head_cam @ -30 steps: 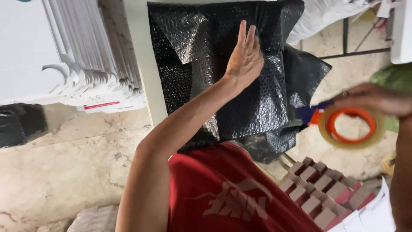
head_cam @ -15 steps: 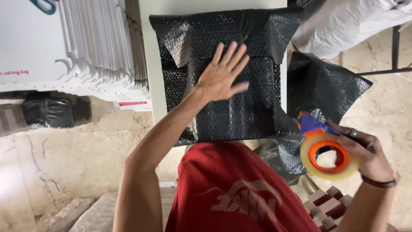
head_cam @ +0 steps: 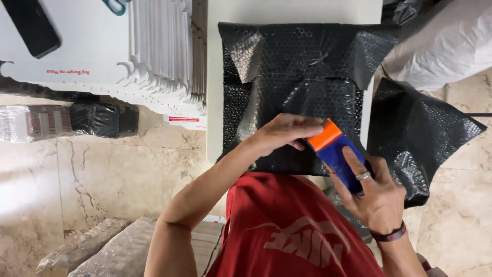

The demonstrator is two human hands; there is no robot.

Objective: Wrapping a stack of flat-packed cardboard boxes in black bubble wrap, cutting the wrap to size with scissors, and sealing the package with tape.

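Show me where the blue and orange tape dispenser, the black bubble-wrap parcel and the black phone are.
tape dispenser (head_cam: pixel 335 151), head view, on its blue body below the orange end.
black bubble-wrap parcel (head_cam: pixel 297 66), head view, on its folded top flap.
black phone (head_cam: pixel 36 28), head view, on the middle of its dark face.

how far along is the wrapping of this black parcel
Done: the black bubble-wrap parcel is folded shut, top flap down. In hand: the left hand presses the lower fold while the right hand brings the blue and orange tape dispenser to it. Left: no tape strip shows on the folds yet.
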